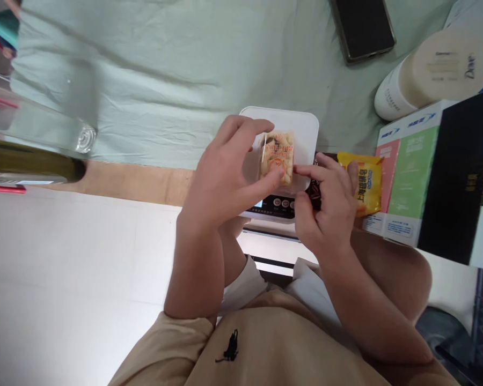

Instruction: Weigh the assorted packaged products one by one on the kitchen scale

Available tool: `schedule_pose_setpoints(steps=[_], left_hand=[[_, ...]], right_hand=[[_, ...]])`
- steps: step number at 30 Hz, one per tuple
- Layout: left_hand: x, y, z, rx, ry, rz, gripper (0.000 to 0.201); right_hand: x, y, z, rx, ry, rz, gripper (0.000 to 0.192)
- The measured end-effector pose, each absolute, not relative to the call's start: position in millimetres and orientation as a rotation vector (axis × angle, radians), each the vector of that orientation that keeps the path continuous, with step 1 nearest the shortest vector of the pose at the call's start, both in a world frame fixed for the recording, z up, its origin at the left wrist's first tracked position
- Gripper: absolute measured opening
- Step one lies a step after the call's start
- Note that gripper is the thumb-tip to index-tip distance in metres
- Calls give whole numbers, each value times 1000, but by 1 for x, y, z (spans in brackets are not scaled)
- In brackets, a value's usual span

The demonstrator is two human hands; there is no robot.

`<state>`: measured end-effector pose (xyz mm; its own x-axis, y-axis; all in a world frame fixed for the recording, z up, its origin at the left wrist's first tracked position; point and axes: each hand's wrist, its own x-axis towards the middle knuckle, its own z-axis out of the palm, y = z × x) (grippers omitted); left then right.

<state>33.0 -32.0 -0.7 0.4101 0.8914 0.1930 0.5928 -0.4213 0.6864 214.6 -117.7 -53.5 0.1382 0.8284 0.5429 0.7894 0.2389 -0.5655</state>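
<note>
On the white scale [306,126] at twelve o'clock, our left hand [221,177] pinches the clear snack packet [277,158]; the right hand [330,206] clamps a yellow packet [368,179]; we should centre it gently

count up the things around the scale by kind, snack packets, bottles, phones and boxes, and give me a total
Snack packets: 3 – clear packet on the scale under the left hand, yellow packet and dark packet by the right hand
Bottles: 1 – white bottle
Phones: 1 – phone
Boxes: 2 – colourful box, black box
Total: 7
</note>
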Motion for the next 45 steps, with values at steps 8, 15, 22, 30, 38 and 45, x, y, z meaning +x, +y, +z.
schedule_pose_setpoints(steps=[8, 15, 22, 30, 38, 45], left_hand=[[47, -38, -1, 2130, 1281, 660, 59], [23, -32, -3, 2095, 1458, 869, 65], [-20, -19, -16, 1801, 1778, 808, 52], [-10, -21, -9, 1646, 1784, 634, 34], [-11, -19, -6, 1608, 1823, 597, 39], [1, -22, -2, 1715, 1746, 837, 25]], right_hand=[[206, -123, -57, -1476, -1630, 302, 58], [211, -120, -55, -1421, -1592, 211, 39], [207, -119, -48, -1407, -1560, 105, 24], [213, -120, -49, -1346, -1559, 74, 21], [218, -121, -48, -1331, -1493, 84, 18], [229, -130, -46, -1141, -1476, -77, 18]])
